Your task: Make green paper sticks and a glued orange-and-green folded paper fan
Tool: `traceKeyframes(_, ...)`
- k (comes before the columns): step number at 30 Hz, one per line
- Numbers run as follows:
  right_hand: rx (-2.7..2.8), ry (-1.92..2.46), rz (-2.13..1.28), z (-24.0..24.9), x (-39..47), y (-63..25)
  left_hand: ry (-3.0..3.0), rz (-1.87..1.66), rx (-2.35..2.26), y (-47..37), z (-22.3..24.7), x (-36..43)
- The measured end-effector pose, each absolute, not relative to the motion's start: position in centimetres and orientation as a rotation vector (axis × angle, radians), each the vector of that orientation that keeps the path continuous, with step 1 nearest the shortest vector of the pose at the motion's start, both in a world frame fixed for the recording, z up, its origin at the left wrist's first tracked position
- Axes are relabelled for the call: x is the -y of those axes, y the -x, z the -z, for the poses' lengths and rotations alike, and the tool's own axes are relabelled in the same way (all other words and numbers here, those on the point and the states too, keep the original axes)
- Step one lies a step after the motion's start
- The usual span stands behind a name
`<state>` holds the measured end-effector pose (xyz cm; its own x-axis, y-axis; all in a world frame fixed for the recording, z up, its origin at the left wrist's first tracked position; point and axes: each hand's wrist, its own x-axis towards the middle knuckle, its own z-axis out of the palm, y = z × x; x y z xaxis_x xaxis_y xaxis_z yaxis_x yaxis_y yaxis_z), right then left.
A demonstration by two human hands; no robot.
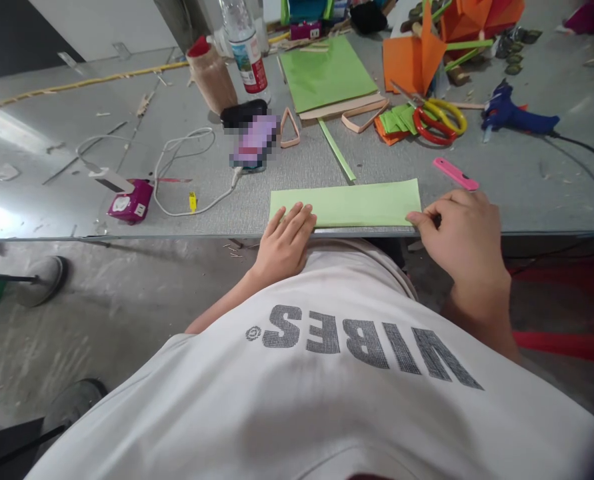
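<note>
Green paper (359,204) under flattened left hand (285,241); right hand (461,232) pinching near right corner.

Glue gun (519,120) and scissors (426,106) suggest a craft workshop.

Two hands (285,240) (459,230), two triangular frames (290,143) (374,119), one pair of scissors (423,107), one glue gun (519,120), one phone (254,141), one labelled bottle (249,60), one worktop (387,152).
</note>
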<state>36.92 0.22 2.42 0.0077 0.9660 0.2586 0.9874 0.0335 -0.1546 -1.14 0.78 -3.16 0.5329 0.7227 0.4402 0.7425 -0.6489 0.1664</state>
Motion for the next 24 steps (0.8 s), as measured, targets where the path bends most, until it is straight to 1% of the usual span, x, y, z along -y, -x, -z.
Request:
traceKeyframes(3, 1.952, 1.959, 0.163, -1.7, -0.4, -36.5, 2.683, 0.676, 1.314, 0.8, 3.9, -0.8)
traceKeyframes(5, 1.732, 1.84, 0.349, -0.8, -0.5, -35.5, 2.666, 0.645, 1.36, 0.6, 4.1, -0.7)
traceKeyframes(7, 1.552, 1.613, 0.517, 0.2, -0.2, -33.9, 2.672, 0.621, 1.391, 0.5, 4.0, -0.6)
traceKeyframes(9, 1.703, 1.289, 0.53, 0.9, 0.2, -31.7, 2.67, 0.614, 1.404, 0.4, 4.0, -0.6)
traceKeyframes(11, 2.084, 0.914, 0.41, 1.1, 0.6, -29.3, 2.646, 0.631, 1.413, 0.3, 4.0, -0.7)
traceKeyframes(13, 2.37, 0.683, 0.297, 0.9, 0.5, -27.0, 2.618, 0.657, 1.415, 0.3, 4.1, -0.9)
traceKeyframes(15, 2.5, 0.68, 0.236, 0.7, 0.1, -25.5, 2.61, 0.671, 1.411, 0.3, 4.3, -1.0)
traceKeyframes(18, 2.578, 0.825, 0.139, 0.5, -0.3, -24.5, 2.61, 0.664, 1.402, 0.2, 4.3, -1.1)
traceKeyframes(21, 2.604, 0.943, 0.051, 0.4, -0.1, -24.8, 2.598, 0.653, 1.429, 0.0, 4.1, -0.9)
traceKeyframes(24, 2.586, 1.046, 0.033, 0.1, 0.4, -25.9, 2.609, 0.632, 1.476, -0.1, 3.7, -0.8)
